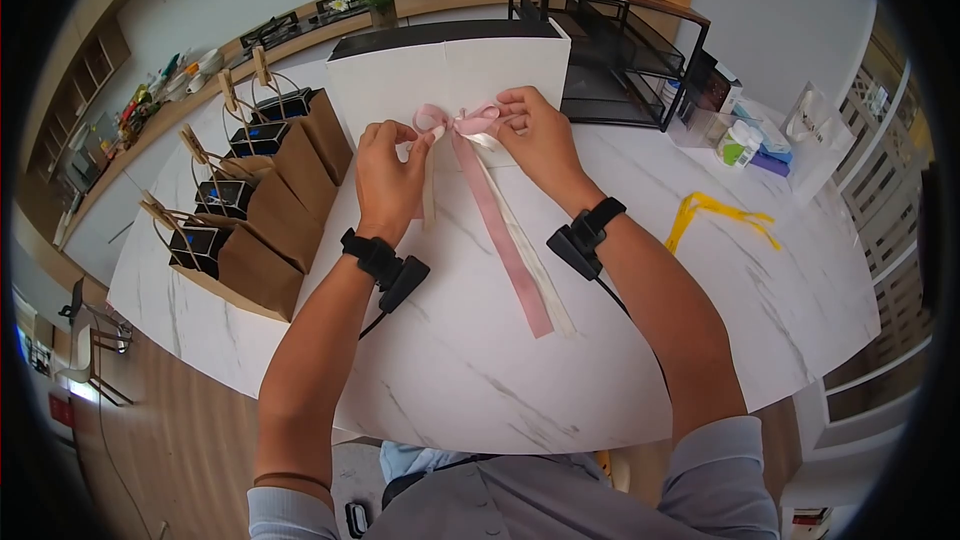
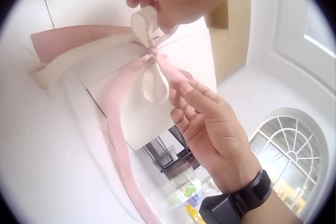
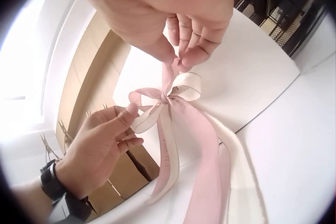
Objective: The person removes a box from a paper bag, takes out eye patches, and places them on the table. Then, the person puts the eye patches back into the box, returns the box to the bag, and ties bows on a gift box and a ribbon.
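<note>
A bow (image 3: pixel 166 98) of pink and cream ribbon stands at the front of a white box (image 1: pixel 390 78) with a dark top. On the bow's left side, my left hand (image 1: pixel 390 175) pinches a loop between thumb and fingers. At the other side my right hand (image 1: pixel 545 145) pinches a pink loop with its fingertips, as the right wrist view shows closely. Between the hands sits the small pink knot (image 2: pixel 152 51). Long pink and cream tails (image 1: pixel 500 230) run from it down across the marble-patterned table (image 1: pixel 450 380).
Several brown paper bags (image 1: pixel 265 260) with clothespins on their handles stand in a row at left. Behind the box's right end is a black rack (image 1: pixel 640 90). A yellow ribbon (image 1: pixel 690 215) and a white-and-green bottle (image 1: pixel 738 145) lie to the right.
</note>
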The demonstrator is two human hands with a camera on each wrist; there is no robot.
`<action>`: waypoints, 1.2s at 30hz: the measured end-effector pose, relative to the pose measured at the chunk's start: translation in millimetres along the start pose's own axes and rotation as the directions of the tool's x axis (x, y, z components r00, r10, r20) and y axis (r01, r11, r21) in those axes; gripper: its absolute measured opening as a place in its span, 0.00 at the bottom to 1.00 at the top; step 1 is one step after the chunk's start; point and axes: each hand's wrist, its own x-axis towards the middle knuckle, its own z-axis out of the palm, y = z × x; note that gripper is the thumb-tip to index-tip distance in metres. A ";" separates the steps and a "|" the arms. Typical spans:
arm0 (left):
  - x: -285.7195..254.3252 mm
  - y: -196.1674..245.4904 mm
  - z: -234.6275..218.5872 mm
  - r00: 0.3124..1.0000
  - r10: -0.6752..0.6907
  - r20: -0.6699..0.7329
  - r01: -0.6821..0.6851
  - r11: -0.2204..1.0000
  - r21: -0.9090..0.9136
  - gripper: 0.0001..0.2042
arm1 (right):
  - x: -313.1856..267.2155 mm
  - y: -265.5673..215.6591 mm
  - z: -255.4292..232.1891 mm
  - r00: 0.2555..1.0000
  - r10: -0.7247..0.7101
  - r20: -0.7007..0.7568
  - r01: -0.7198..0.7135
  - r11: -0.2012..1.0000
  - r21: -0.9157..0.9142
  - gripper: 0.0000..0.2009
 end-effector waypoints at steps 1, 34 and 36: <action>-1.7 -0.7 -1.4 1.000 0.001 -0.002 -0.001 1.000 0.004 0.10 | -4.0 -0.1 -2.1 0.998 0.050 -0.027 -0.050 0.999 0.004 0.13; -13.1 3.7 -3.1 0.880 0.210 0.426 -0.321 0.924 0.208 0.10 | -31.9 -2.8 17.2 0.803 -0.334 0.494 0.596 0.437 -0.674 0.19; -14.1 9.2 -5.3 0.886 0.198 0.419 -0.314 0.922 0.227 0.14 | -33.5 -3.3 19.6 0.795 -0.356 0.491 0.604 0.391 -0.694 0.20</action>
